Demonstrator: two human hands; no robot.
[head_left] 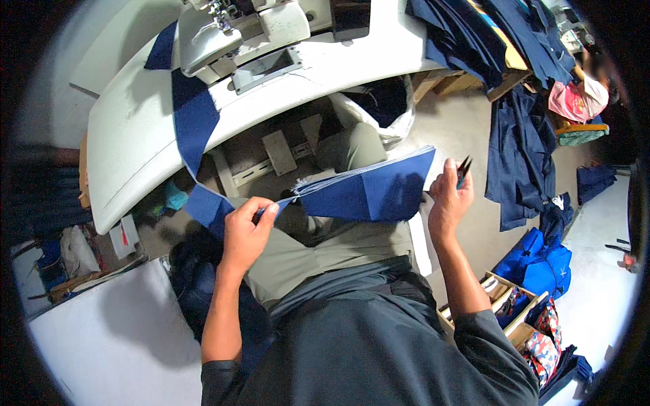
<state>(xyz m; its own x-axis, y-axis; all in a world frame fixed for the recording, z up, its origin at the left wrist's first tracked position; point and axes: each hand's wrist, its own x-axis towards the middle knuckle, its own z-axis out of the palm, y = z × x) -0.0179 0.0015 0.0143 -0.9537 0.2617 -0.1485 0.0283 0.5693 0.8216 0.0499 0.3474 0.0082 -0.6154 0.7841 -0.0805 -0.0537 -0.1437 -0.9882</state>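
Observation:
My left hand (249, 230) is closed, thumb and fingers pinching the edge of a blue fabric strip (195, 125). The strip hangs from the sewing machine over the table's front edge, down to my left hand. Over my lap is a stack of blue fabric pieces (372, 193), layered, with frayed white threads at its left corner, close to my left hand. My right hand (450, 199) is raised just right of the stack, closed around small dark thread snips (464, 171) whose points face up. Its fingers partly cover the snips' handle.
A sewing machine (247, 34) stands on the white table (128, 149) ahead. Dark blue cloth (467, 40) is heaped at the far right. Beneath the table is a white sack (401, 122). A wooden crate (538, 302) and bright blue bundle (542, 260) lie right; another person (579, 101) sits beyond.

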